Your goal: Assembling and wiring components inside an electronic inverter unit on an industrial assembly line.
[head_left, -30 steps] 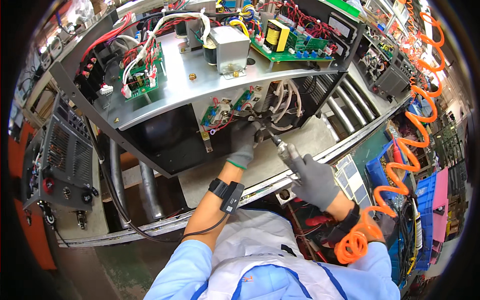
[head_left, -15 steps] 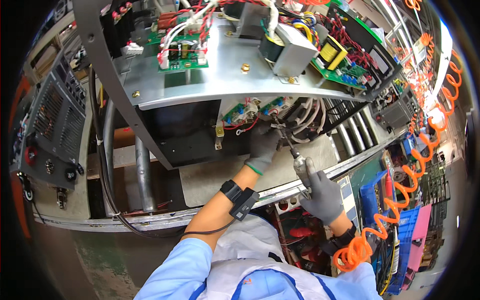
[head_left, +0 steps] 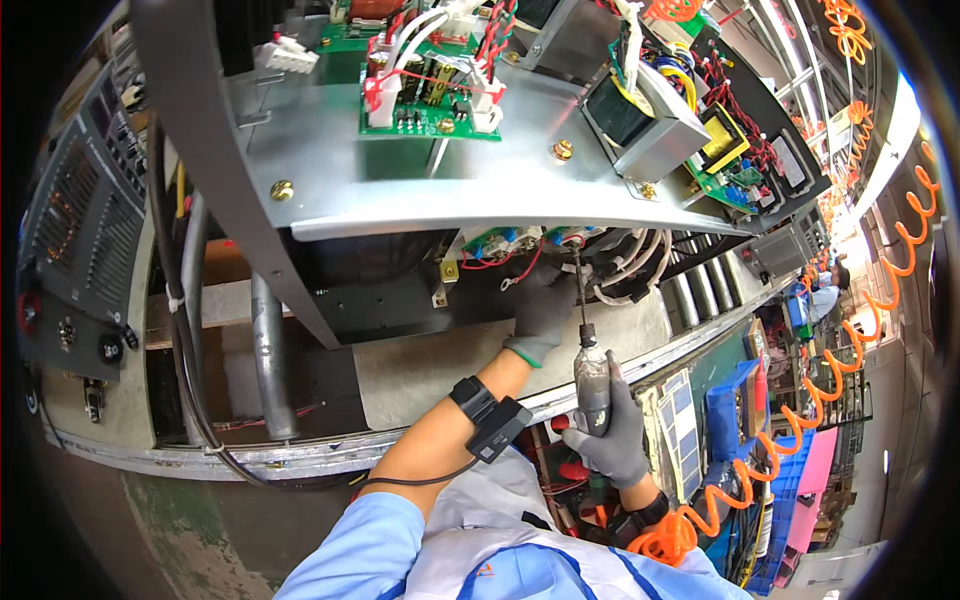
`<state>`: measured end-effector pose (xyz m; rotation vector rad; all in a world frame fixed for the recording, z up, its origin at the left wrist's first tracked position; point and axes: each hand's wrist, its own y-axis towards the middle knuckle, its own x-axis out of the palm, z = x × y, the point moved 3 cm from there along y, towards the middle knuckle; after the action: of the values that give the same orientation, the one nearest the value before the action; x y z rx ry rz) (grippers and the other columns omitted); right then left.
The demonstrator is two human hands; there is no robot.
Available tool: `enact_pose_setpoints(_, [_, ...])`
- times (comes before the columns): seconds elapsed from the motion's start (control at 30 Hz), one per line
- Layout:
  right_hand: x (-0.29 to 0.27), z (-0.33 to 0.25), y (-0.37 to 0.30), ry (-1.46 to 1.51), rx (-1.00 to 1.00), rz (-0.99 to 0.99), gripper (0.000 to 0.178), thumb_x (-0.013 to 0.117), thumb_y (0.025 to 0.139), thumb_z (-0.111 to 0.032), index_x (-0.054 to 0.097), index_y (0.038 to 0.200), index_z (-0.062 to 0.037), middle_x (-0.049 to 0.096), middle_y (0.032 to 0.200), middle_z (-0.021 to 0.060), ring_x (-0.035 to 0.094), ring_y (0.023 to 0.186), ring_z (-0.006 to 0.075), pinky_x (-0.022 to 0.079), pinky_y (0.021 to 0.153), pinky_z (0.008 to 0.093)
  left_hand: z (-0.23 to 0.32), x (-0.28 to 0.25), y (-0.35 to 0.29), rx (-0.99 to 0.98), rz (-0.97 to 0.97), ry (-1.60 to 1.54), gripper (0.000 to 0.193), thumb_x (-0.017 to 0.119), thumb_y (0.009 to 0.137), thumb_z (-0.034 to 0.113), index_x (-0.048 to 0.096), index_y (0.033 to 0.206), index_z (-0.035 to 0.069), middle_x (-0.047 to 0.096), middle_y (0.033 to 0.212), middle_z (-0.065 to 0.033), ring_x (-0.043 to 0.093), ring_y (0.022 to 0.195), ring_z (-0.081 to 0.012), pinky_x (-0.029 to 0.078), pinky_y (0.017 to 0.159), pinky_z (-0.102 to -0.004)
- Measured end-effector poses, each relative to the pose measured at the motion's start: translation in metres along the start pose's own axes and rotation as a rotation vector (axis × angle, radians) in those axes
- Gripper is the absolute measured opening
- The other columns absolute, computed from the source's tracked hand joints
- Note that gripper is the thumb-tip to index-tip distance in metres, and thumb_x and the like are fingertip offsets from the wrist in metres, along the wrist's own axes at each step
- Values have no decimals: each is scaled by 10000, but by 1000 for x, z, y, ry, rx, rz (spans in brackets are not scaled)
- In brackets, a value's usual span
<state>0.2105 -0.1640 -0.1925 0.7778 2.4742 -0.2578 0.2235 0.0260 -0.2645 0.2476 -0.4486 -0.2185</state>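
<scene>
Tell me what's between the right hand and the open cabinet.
In the head view, the driver the right hand holds, its bit beside the left hand, over the metal rail and pale plate.

I see bright glare on the metal plate and shadow beneath it. Straight edges bend (fisheye, naturally) toward the black rim.

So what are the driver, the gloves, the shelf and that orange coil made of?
Driver: probably metal, worn; the body is silvery and scuffed, though a plastic covering is possible.
Gloves: likely matte grey fabric, softly creased; any coating is unclear.
Shelf: sheet metal, smooth, with bright reflections.
Coil: likely plastic, uniformly bright orange, holding its loops.
</scene>
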Motion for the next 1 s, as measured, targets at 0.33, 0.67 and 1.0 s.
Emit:
enact_pose_setpoints(0.33, [-36,-41,18,-823,-231,-149,888,705,551,-116,322,1341,18,585,900,160,604,739,307,487,676,344,1,-2,-8,-381,-140,-116,188,591,753,31,613,935,-9,622,796,-46,560,715,-119,452,653,-275])
enact_pose_setpoints(0.67, [-14,-8,3,567,275,-231,1062,763,521,-108,179,1400,14,536,885,57,531,738,121,440,675,246,1,-1,-13,-232,-41,-96,173,554,763,-29,606,927,-15,600,765,-68,549,706,-123,434,627,-257])
enact_pose_setpoints(1.0, [-14,-35,6,-96,79,-123,1007,733,543,-108,204,1388,37,576,989,120,552,833,164,434,799,271,-8,6,-17,-49,66,-55,196,546,737,-52,611,917,-10,584,720,-30,517,626,-99,412,556,-250])
